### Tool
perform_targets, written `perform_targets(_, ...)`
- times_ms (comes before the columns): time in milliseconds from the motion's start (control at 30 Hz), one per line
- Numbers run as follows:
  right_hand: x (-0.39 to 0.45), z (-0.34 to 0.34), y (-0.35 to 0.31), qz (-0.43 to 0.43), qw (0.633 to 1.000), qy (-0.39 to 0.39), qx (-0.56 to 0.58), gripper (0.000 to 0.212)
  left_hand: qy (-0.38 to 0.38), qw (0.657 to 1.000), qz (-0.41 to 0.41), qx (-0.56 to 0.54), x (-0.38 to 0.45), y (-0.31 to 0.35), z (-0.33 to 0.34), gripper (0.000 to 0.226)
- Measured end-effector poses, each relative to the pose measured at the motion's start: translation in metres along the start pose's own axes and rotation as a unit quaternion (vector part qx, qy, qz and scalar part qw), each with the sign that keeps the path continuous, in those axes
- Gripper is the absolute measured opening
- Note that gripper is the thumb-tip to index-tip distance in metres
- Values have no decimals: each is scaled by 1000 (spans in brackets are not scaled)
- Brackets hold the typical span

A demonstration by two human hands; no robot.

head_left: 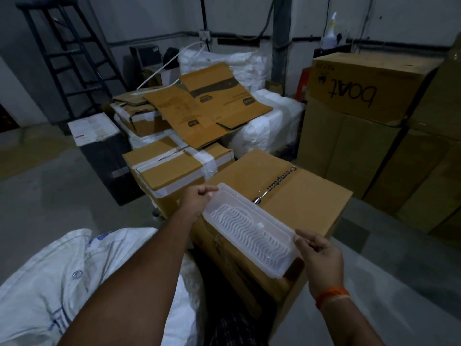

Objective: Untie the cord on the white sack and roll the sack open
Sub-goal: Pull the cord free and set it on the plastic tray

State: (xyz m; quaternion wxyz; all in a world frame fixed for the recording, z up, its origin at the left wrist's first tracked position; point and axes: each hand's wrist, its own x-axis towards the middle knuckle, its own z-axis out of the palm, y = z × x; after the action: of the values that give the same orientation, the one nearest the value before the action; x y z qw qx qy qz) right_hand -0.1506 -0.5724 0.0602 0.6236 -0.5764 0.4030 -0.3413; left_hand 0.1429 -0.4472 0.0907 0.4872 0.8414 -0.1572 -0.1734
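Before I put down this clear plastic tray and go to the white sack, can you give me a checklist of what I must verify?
1. Both hands free for the cord: not ok. The left hand and the right hand each hold one end of the clear rectangular plastic tray.
2. Flat place to set the tray: ok. The top of the closed brown cardboard box under it is bare.
3. Woven white sack within reach: ok, it lies beside the left forearm.
4. Cord on the sack located: cannot tell, no cord shows.
5. Sack mouth tied or open: cannot tell, the mouth is out of view.
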Motion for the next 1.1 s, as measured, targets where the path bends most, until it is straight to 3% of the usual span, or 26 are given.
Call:
perform_targets(200, 0, -1, -3, 3, 1000, -20, -2, 17, 16, 999, -15, -40, 0, 1, 4, 21)
perform_targets(333, 11, 0, -12, -65, 988, -7, -141, 12, 151, 988, -13, -39, -18, -1, 11, 13)
perform_targets(400, 25, 5, -27, -106, 974, -56, -191, 13, 225, 973, -22, -43, -30, -10, 16, 10)
perform_targets(467, 40, 16, -44, -139, 953, -132, -233, 13, 251, 965, -40, -57, -47, -21, 23, 13)
perform_targets(667, 89, 57, -57, -162, 879, -295, -338, 19, 196, 966, -78, -149, -94, -23, 49, 12)
perform_targets(767, 98, 67, -50, -177, 857, -326, -357, 19, 173, 964, -97, -178, -102, -25, 59, 12)
perform_targets(1100, 99, 72, -41, -152, 871, -312, -346, 21, 173, 953, -123, -216, -100, -29, 61, 17)
